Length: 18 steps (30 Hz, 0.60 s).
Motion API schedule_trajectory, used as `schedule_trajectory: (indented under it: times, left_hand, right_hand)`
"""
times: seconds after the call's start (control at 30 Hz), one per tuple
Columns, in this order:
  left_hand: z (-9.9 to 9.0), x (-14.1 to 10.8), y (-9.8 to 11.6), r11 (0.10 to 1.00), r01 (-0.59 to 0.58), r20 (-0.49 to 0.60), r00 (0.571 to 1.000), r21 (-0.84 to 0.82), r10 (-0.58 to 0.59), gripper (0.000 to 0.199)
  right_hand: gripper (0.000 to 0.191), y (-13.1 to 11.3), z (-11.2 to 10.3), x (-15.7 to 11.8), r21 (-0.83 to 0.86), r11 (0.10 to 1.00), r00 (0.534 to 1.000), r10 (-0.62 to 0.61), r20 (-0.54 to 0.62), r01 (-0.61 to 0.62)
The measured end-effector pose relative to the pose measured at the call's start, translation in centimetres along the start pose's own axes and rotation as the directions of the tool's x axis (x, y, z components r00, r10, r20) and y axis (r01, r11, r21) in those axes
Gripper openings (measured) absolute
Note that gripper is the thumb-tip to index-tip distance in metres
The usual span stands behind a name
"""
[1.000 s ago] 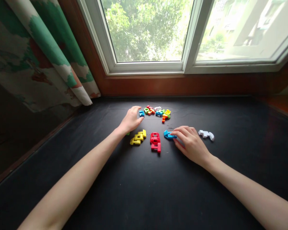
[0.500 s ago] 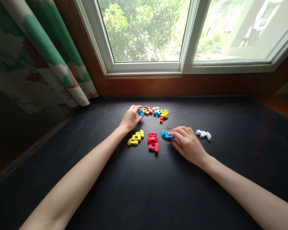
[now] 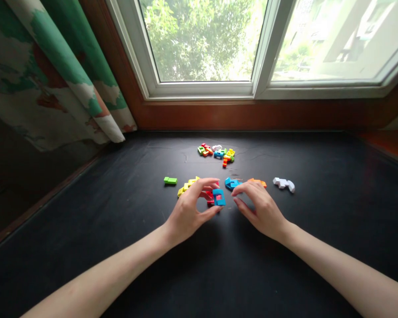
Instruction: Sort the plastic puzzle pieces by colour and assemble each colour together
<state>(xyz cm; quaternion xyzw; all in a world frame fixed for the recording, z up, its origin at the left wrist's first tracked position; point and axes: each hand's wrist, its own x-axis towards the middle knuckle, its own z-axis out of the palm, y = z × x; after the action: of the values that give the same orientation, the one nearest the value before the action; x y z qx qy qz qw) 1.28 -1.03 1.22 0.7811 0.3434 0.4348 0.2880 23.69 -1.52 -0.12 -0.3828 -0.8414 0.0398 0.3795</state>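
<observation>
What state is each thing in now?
Held blue piece, pinched in left hand
Right hand, thumb and fingertips apart
Red pieces, partly hidden
Yellow pieces, partly hidden
Orange pieces, partly hidden
Blue pieces beside right hand, lying on table
Leftmost green piece, lying alone
Rightmost white pieces, lying on table
Far mixed pieces, loosely clustered
Curtain, hanging in folds
Window, unclear whether shut

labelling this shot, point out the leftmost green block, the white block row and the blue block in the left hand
Leftmost green block point(image 3: 170, 180), head view: its middle.
White block row point(image 3: 283, 183), head view: around its middle.
Blue block point(image 3: 220, 192) in the left hand point(image 3: 188, 211), head view: its upper part.
</observation>
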Motion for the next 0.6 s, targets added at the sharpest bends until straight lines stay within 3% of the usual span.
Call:
schedule_trajectory:
  times: [0.2,0.6]
  left_hand:
    - [0.6,-0.8,-1.3,0.998,-0.024,0.039,0.999,-0.051,0.026,0.052]
    - [0.4,-0.6,-1.6,0.977,0.016,0.084,0.996,-0.214,0.002,0.056]
  right_hand:
    - [0.015,-0.5,-0.2,-0.1,0.068,0.997,0.998,-0.044,0.044,0.041]
    - [0.018,-0.5,-0.1,0.0,0.106,0.992,0.992,-0.08,0.101,0.069]
